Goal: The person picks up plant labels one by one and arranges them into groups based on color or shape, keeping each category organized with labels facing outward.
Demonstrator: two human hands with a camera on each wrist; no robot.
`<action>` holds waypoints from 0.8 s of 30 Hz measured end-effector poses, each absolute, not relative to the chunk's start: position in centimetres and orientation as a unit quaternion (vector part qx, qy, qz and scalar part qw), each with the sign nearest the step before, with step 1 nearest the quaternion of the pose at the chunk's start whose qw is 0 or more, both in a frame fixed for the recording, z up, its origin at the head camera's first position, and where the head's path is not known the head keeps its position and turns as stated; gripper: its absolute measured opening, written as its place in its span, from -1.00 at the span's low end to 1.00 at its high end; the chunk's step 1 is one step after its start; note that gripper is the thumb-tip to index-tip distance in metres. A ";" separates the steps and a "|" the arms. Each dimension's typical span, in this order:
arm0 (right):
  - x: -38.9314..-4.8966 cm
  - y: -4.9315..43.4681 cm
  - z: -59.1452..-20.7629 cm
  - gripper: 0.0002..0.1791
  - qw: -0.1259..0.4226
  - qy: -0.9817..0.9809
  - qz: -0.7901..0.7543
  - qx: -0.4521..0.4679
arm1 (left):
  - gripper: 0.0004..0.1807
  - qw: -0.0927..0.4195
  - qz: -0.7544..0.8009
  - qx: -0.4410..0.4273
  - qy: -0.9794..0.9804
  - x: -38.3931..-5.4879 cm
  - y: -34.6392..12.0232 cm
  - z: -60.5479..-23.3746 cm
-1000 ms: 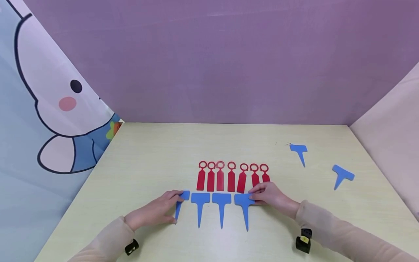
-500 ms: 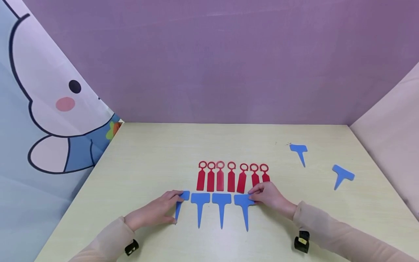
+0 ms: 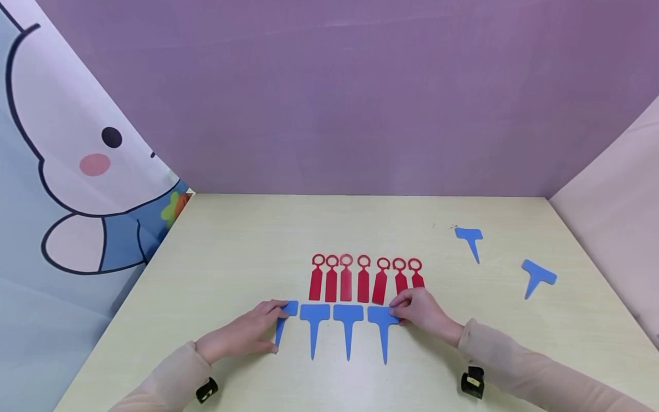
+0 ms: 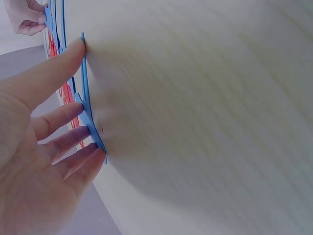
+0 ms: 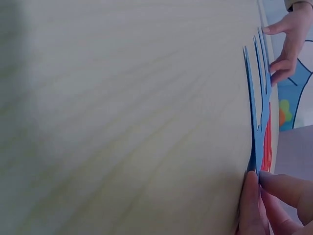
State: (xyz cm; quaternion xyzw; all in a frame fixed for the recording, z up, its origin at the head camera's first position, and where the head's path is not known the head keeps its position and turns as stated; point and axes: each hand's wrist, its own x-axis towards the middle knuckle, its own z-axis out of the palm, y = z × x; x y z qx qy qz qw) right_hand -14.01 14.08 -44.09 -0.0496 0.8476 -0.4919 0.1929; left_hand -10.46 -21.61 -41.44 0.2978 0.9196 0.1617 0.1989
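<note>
Blue T-shaped plant labels lie in a row with their stems toward me. My left hand (image 3: 252, 328) rests on the leftmost label (image 3: 291, 308), covering part of it. In the left wrist view its thumb touches the stem tip and the fairly straight fingers touch the head. At the row's right end, my right hand (image 3: 423, 312) pinches the right corner of another plant label (image 3: 382, 316) between thumb and fingers. Two more labels, a left one (image 3: 315, 312) and a right one (image 3: 348, 312), lie between the hands.
Just behind the blue row stands a row of several red ring-topped tags (image 3: 363, 286), the rightmost partly hidden by my right hand. Two loose blue labels, one farther back (image 3: 469, 235) and one at the right (image 3: 538, 273), lie on the table (image 3: 247, 246). A purple backdrop (image 3: 360, 103) rises behind.
The pinched plant label's stem tip has shifted slightly left, so it stands straighter. My right hand and forearm have edged left a little; my left hand stays in place.
</note>
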 end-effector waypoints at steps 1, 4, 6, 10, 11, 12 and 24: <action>-14.0 14.1 -44.1 -0.85 0.190 0.850 -0.489 -0.052 | -0.37 0.197 0.161 0.298 0.920 -10.4 -21.6 -41.5; -13.9 14.0 -44.1 -0.86 0.181 0.858 -0.476 -0.058 | -0.37 0.195 0.159 0.299 0.921 -10.4 -21.6 -41.5; -13.8 14.0 -44.2 -0.87 0.174 0.865 -0.466 -0.064 | -0.37 0.194 0.158 0.300 0.921 -10.3 -21.6 -41.5; -13.8 14.0 -44.3 -0.88 0.163 0.876 -0.448 -0.076 | -0.37 0.194 0.159 0.301 0.920 -10.3 -21.6 -41.4; -13.8 13.9 -44.2 -0.88 0.159 0.879 -0.444 -0.079 | -0.38 0.195 0.158 0.301 0.920 -10.3 -21.6 -41.4; -13.8 13.9 -44.2 -0.89 0.155 0.881 -0.440 -0.082 | -0.38 0.195 0.158 0.302 0.920 -10.3 -21.6 -41.4; -13.6 13.7 -43.9 -0.89 0.126 0.899 -0.404 -0.114 | -0.37 0.195 0.156 0.297 0.921 -10.1 -21.5 -41.2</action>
